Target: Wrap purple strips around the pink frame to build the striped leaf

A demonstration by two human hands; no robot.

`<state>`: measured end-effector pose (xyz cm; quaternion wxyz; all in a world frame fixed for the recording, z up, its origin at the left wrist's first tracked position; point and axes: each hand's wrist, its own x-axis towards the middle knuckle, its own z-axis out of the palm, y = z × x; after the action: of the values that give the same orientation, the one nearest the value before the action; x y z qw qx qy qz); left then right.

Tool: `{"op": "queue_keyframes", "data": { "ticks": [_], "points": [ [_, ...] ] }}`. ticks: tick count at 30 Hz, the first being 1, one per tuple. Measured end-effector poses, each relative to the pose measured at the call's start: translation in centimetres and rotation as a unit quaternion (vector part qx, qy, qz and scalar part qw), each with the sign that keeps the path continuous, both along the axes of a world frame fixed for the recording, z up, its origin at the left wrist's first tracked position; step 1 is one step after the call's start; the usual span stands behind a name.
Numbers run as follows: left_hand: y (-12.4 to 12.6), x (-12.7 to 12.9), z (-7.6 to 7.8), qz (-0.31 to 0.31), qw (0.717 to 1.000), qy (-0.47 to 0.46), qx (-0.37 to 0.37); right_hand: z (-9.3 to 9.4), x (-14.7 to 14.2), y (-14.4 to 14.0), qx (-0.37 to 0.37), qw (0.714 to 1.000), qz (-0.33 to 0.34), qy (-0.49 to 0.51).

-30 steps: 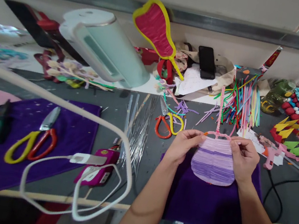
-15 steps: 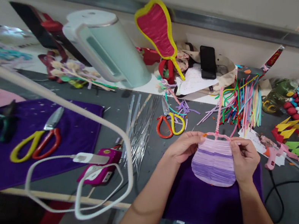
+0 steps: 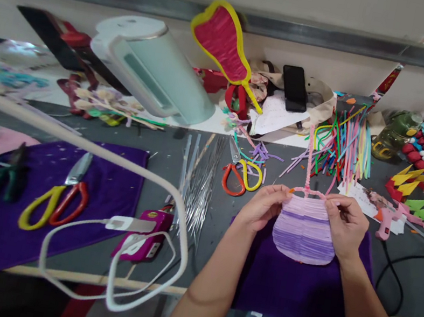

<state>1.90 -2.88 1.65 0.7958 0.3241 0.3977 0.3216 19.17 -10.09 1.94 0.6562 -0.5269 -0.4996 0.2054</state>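
Between my hands is a fan-shaped piece (image 3: 304, 230) made of pipe cleaners, striped in pale pink and purple, with a twisted pink stem (image 3: 309, 159) pointing away from me. My left hand (image 3: 267, 204) pinches its upper left corner, where a bit of orange shows. The upper right corner is pinched by my right hand (image 3: 346, 220), thumb and finger pressed together. Beneath the piece lies a purple cloth (image 3: 295, 293). Scissors (image 3: 240, 171) with red and yellow handles rest left of my left hand.
Loose pipe cleaners (image 3: 356, 145) lie behind the piece. A pink glue gun (image 3: 386, 222) and its black cord are at right. A white cable (image 3: 144, 171) arcs across the left, near a magenta power strip (image 3: 147, 234). A red-and-yellow fan (image 3: 224, 40) leans at the back.
Both hands keep their pinch on the fan-shaped piece, which has barely shifted. The view has moved very slightly.
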Motion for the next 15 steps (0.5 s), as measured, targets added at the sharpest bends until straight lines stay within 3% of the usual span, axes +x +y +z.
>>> {"op": "queue_keyframes", "data": {
  "ticks": [8,15],
  "points": [
    [0.05,-0.07,0.22,-0.002,1.000,-0.021,-0.023,0.31,-0.24,0.00,-0.012,1.000,0.002,0.020],
    [0.10,-0.19,-0.25,-0.003,0.997,-0.054,-0.052,0.10,0.42,0.50,-0.084,0.989,0.006,0.119]
  ]
}}
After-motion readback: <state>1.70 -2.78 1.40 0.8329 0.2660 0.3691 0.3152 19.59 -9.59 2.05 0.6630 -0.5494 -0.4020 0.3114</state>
